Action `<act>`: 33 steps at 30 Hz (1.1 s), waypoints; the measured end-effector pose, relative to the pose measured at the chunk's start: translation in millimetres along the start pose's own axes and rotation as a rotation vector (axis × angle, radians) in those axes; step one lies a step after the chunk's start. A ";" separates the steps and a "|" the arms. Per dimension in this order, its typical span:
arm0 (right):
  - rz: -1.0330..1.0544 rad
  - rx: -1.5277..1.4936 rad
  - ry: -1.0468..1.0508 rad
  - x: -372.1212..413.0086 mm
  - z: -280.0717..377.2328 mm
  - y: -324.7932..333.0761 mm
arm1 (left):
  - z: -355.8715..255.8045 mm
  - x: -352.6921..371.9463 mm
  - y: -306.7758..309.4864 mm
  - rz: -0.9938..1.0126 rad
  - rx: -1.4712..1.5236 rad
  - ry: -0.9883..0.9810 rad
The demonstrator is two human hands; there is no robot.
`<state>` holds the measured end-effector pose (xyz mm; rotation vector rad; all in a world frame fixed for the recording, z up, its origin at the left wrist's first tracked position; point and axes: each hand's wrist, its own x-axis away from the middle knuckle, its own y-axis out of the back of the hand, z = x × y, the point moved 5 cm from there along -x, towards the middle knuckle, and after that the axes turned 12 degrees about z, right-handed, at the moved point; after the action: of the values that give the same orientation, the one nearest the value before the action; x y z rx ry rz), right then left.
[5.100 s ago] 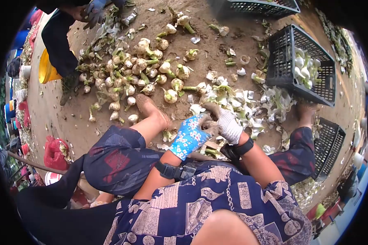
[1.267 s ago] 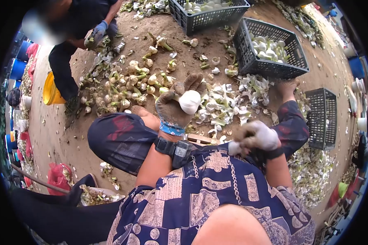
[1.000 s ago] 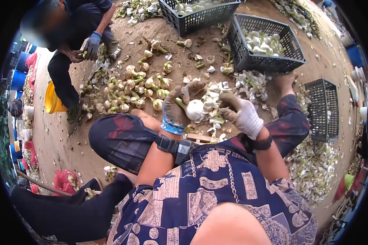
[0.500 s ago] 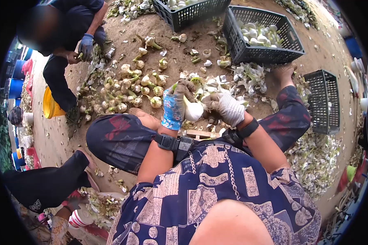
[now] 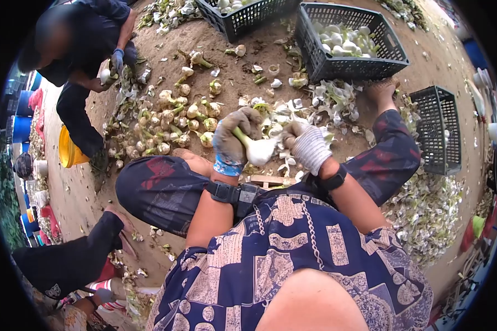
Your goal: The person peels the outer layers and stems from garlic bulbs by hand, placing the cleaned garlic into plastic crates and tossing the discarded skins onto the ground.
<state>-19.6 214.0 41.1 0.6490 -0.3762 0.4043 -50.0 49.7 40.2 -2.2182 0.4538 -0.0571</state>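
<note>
My left hand, in a soiled glove with a blue patterned cuff, is wrapped round the green stem of a white garlic bulb. The bulb hangs out on the right side of that hand. Close to the bulb's right, my right hand, in a dirty whitish glove, has its fingers curled together; a pale strip that looks like peel shows at the fingertips, but what they grip is too small to make out. White peelings lie on the ground beyond both hands. A pile of unpeeled garlic bulbs spreads to the left.
A black crate with white bulbs stands at the upper right, another crate left of it. A third crate is at the right. A co-worker holds a bulb at the upper left, near a yellow bucket. Peelings cover the ground at the right.
My right hand has moved slightly away from the bulb, and its fingers have curled in. The co-worker's hands now show a white bulb. The view has shifted a little.
</note>
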 end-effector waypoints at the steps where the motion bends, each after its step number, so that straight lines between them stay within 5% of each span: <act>1: -0.065 0.171 0.068 -2.1 -21.5 2.3 | 3.3 0.7 11.9 -0.017 0.175 0.002; 2: -0.127 0.348 0.143 -4.1 -35.9 6.9 | 5.7 0.1 13.9 -0.028 0.408 -0.003; 3: 0.007 0.180 -0.001 2.1 -37.1 10.2 | 7.1 -1.2 17.2 -0.077 0.470 -0.002; 4: 0.049 0.404 -0.021 15.1 -26.3 10.8 | 9.9 -0.9 19.8 -0.130 0.529 0.007; 6: -0.118 0.608 0.246 32.5 1.0 9.0 | 21.6 -3.1 22.8 -0.208 0.498 0.079; 9: -0.086 0.332 0.582 42.7 48.8 -2.4 | 61.1 0.3 23.7 -0.446 0.497 0.202; 11: -0.063 0.406 0.530 42.9 54.5 5.4 | 74.5 3.1 0.0 -0.180 0.051 0.388; 12: -0.111 0.327 0.510 46.2 43.9 21.9 | 91.8 -0.7 -13.4 0.018 0.760 0.369; 14: -0.400 0.212 0.494 65.0 21.9 84.6 | 95.0 -3.0 -17.2 -0.092 0.465 0.442; 16: -0.591 0.211 0.236 90.3 -17.7 170.2 | 102.3 -1.7 11.3 -0.174 0.174 0.463; 17: -0.769 0.197 0.167 106.7 -54.5 224.1 | 101.5 6.3 32.2 -0.345 0.064 0.610; 20: -1.039 0.199 -0.055 154.8 -151.5 371.4 | 75.1 27.8 115.0 -0.700 -0.620 0.329; 22: -1.110 0.048 -0.060 167.6 -189.8 412.6 | 49.0 57.9 171.9 -1.053 -1.018 0.407; 23: -1.042 -0.119 0.007 158.1 -188.9 389.6 | 58.2 85.2 221.9 -1.281 -1.367 0.622; 24: -0.978 -0.203 0.054 146.7 -177.0 360.0 | 37.5 91.0 218.7 -1.302 -1.086 0.678; 26: -0.737 -0.044 0.061 83.4 -121.8 258.7 | 29.3 97.2 228.6 -1.327 -1.084 0.857; 27: -0.532 0.233 -0.004 53.9 -91.6 208.4 | 37.9 101.9 252.6 -1.214 -1.206 0.932; 28: -0.391 -0.024 -0.072 26.9 -67.6 154.0 | 51.6 103.7 278.1 -1.084 -1.324 0.998; 29: -0.299 0.221 -0.076 9.4 -51.4 113.8 | 59.5 99.2 284.6 -0.986 -1.349 0.949; 30: -0.230 0.363 0.227 -3.3 -44.1 78.7 | 71.9 100.4 305.4 -0.918 -1.356 0.890; 31: -0.048 0.289 0.066 -9.2 -38.8 51.7 | 64.7 92.7 295.3 -0.950 -1.410 0.804; 32: 0.007 0.141 -0.019 -14.6 -48.6 27.0 | 118.1 119.4 386.0 -0.381 -2.015 0.888; 33: 0.108 0.084 -0.069 -22.3 -30.4 15.4 | 98.6 131.5 400.3 -0.478 -1.797 0.831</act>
<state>-39.7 239.4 16.3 0.7277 -0.4635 0.5039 -29.2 -151.4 -342.4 -3.9829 0.4060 -1.3168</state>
